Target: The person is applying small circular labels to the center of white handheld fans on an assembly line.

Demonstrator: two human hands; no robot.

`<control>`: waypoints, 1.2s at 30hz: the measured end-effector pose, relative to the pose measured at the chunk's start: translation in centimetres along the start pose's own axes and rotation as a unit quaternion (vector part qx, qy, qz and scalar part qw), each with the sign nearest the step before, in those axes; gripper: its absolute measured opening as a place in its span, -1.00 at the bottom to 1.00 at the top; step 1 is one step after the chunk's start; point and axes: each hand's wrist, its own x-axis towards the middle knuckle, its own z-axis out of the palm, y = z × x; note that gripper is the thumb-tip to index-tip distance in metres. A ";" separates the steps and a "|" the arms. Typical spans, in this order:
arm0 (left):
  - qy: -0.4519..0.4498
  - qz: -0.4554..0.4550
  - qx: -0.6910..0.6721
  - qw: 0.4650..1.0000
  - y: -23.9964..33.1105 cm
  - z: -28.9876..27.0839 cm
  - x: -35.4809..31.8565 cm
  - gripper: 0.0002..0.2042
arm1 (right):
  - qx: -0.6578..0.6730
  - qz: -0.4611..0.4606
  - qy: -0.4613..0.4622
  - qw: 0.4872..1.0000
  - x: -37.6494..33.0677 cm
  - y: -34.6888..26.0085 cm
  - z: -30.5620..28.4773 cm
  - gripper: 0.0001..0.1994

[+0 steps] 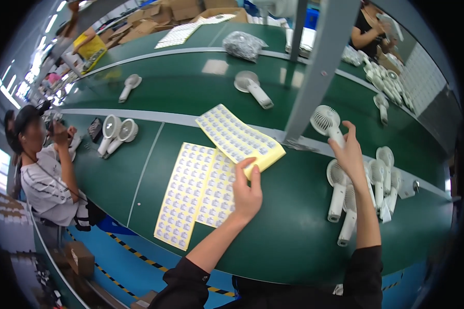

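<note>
My left hand (247, 187) pinches the near edge of a stack of yellow sticker sheets (238, 137) and lifts it above the green table (294, 226). Under it lie two more yellow sticker sheets (196, 190), flat on the table. My right hand (349, 153) grips the handle of a small white handheld fan (326, 121), held up with its round head toward the grey post. Several more white fans (366, 190) lie in a heap just right of my right forearm.
A grey post (317, 72) stands from the table's rail ahead. Two white fans (117, 133) lie at the left, others (252, 86) on the green conveyor behind. A person in a striped shirt (44, 180) stands at left; another person (368, 31) works at far right.
</note>
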 end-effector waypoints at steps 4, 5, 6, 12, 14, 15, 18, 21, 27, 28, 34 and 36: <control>-0.037 0.017 0.026 0.999 0.8 1.0 -0.1 -0.74 | -0.010 0.000 0.008 1.000 9.2 4.8 5.3 -0.42; -0.043 0.011 0.015 0.999 0.9 1.1 -0.2 -0.74 | 0.018 0.006 0.001 1.000 11.5 6.3 7.3 -0.46; -0.050 0.008 -0.002 0.999 1.2 1.4 -0.2 -0.73 | 0.026 -0.113 0.075 0.990 13.7 8.8 9.4 -0.51; -0.038 -0.010 0.012 0.999 -0.3 0.6 -0.5 -0.73 | -0.111 -0.262 0.142 0.948 18.1 1.7 16.5 -0.70; -0.059 -0.019 -0.002 0.998 -0.3 0.8 -0.4 -0.73 | 0.054 -0.156 -0.092 0.982 19.3 -0.3 16.7 -0.67; -0.079 -0.056 -0.003 0.995 -0.4 0.8 -0.4 -0.73 | 0.111 -0.164 -0.116 0.973 19.8 0.2 18.0 -0.66; -0.066 -0.065 -0.004 0.996 -0.6 0.8 -0.2 -0.73 | 0.043 -0.226 -0.150 0.962 18.6 -0.9 19.4 -0.53; -0.074 -0.046 -0.006 0.996 -1.4 1.7 0.0 -0.73 | 0.023 -0.177 -0.170 0.969 20.7 1.2 19.8 -0.54; -0.074 -0.036 -0.006 0.997 -1.5 1.3 0.3 -0.73 | 0.119 0.044 -0.270 0.954 17.3 -2.9 13.3 -0.58; -0.075 -0.030 -0.011 0.997 -1.4 1.4 0.2 -0.73 | 0.165 0.040 -0.218 0.961 16.5 -2.1 12.1 -0.62; -0.075 -0.006 -0.039 0.996 -1.2 1.1 -0.2 -0.75 | 0.330 -0.004 0.006 0.944 11.5 3.8 4.4 -0.70; -0.072 0.026 -0.022 0.997 -1.0 0.9 -0.5 -0.75 | 0.338 0.070 -0.018 0.938 7.2 3.6 1.0 -0.71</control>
